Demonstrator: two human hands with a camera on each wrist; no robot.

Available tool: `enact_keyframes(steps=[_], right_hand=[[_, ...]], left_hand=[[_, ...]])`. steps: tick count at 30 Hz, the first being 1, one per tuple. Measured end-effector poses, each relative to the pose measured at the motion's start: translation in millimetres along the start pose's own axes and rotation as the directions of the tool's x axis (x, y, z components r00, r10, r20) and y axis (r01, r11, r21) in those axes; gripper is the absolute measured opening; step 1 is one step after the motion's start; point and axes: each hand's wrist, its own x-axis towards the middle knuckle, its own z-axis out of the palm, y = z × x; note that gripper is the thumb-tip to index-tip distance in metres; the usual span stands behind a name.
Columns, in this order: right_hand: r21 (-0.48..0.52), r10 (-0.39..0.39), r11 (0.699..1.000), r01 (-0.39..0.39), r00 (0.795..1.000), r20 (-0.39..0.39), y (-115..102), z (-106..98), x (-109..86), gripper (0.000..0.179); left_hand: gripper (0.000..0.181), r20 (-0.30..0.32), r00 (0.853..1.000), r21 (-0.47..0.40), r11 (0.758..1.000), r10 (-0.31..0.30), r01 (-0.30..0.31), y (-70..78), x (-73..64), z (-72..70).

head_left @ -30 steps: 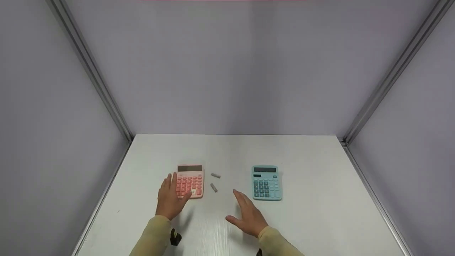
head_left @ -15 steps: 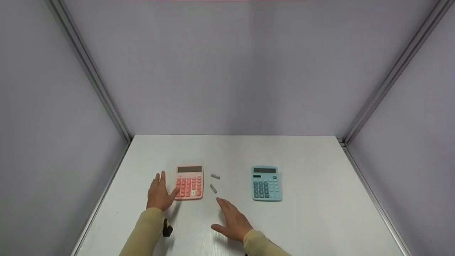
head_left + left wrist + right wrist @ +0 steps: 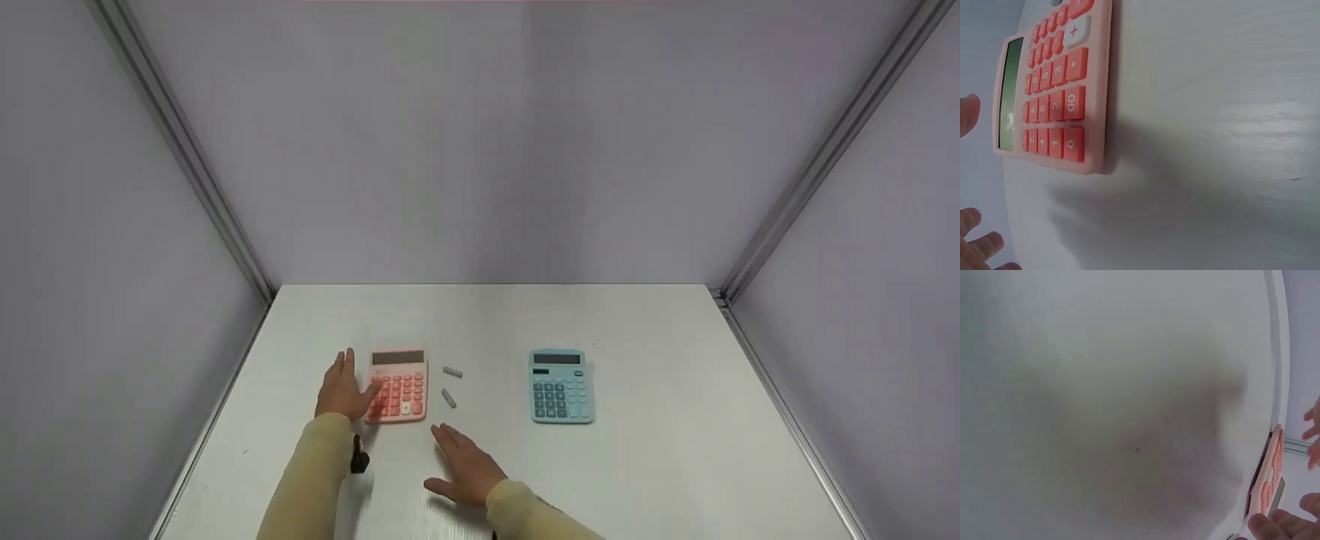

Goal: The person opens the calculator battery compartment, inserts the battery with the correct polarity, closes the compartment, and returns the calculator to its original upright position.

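Observation:
A pink calculator [image 3: 398,386] lies face up on the white table, its screen toward the back. My left hand [image 3: 343,390] hovers at its left side, fingers extended and thumb overlapping the lower-left keys in the head view. In the left wrist view, the calculator's red keys [image 3: 1057,105] show plainly, with fingertips [image 3: 985,246] apart from it. My right hand [image 3: 465,469] is held over the table in front and to the right of the pink calculator, thumb spread from straight fingers, holding nothing. Two small grey cylinders [image 3: 448,398] lie just right of the pink calculator.
A light blue calculator [image 3: 561,386] lies face up farther right. The white table [image 3: 675,450] is bounded by grey panels [image 3: 480,150] at the back and both sides, with metal rails [image 3: 795,172] along the corners.
My left hand has moved left off the pink calculator's keys to beside it, then slightly forward. My right hand has shifted left, away from the blue calculator. The calculators and cylinders stay in place.

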Motion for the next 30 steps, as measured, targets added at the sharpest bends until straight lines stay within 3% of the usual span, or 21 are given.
enact_keyframes(steps=[9, 17, 24, 30], right_hand=[[-0.134, 0.044, 0.990, -0.034, 0.996, 0.074, -4, -2, 16.6, 0.086], [-0.227, 0.063, 0.973, -0.043, 0.995, 0.081, -6, -7, 24.5, 0.085], [-0.215, 0.068, 0.975, -0.050, 0.995, 0.079, -3, -7, 31.4, 0.084], [-0.211, 0.094, 0.975, -0.071, 0.991, 0.099, -1, -8, 41.0, 0.084]], left_hand=[[0.086, 0.019, 1.000, 0.010, 1.000, 0.009, -0.009, 16.1, 14.9, 5.7], [0.082, 0.027, 0.999, 0.107, 0.993, 0.045, -0.047, 30.3, 23.0, 2.0], [0.082, 0.097, 0.994, 0.145, 0.987, 0.051, -0.065, 33.5, 30.7, -3.4], [0.081, 0.180, 0.982, 0.099, 0.993, 0.051, -0.070, 39.7, 33.5, -8.0]])
